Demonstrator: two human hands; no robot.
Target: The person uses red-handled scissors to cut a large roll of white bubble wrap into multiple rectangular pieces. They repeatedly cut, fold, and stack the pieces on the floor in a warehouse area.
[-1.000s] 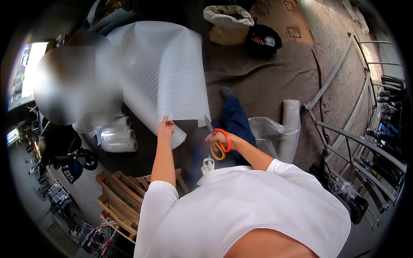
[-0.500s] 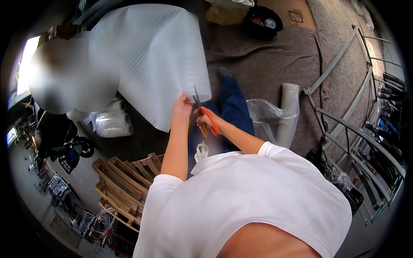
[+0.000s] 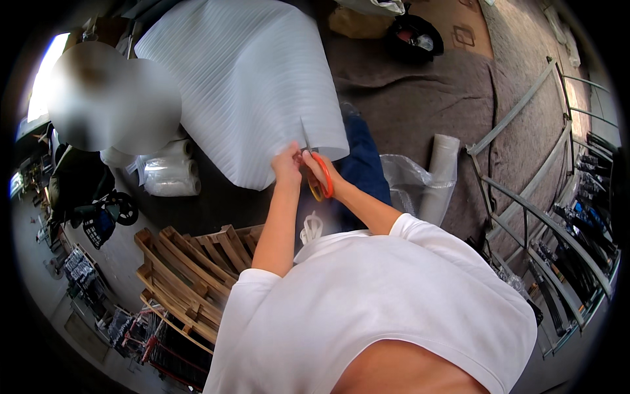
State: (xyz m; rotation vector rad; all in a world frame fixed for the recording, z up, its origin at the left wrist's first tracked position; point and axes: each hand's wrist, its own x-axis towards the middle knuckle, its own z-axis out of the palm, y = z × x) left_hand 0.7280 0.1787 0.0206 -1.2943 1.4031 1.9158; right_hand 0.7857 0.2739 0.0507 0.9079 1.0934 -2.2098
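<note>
A wide sheet of white ribbed packing foam [image 3: 243, 85] spreads ahead of me, its near right end curled round. At its near edge my right hand [image 3: 320, 173] grips a pair of scissors [image 3: 326, 178] with orange handles. Their blades point away from me and lie against the foam. Close beside, at the left of the blades, my left hand [image 3: 287, 164] has its fingers closed on the foam edge. How far the blades reach under the sheet is hard to see.
Wooden pallets [image 3: 187, 269] stand at my left, with wrapped clear film rolls [image 3: 169, 172] beyond them. To my right lie a bubble wrap roll [image 3: 440, 177] and a grey metal frame [image 3: 525, 203]. A black bag [image 3: 413, 38] sits at the far right on brown carpet.
Both hands have come together at the foam edge. The scissors have moved onto the foam, and my left fingers have closed on its edge.
</note>
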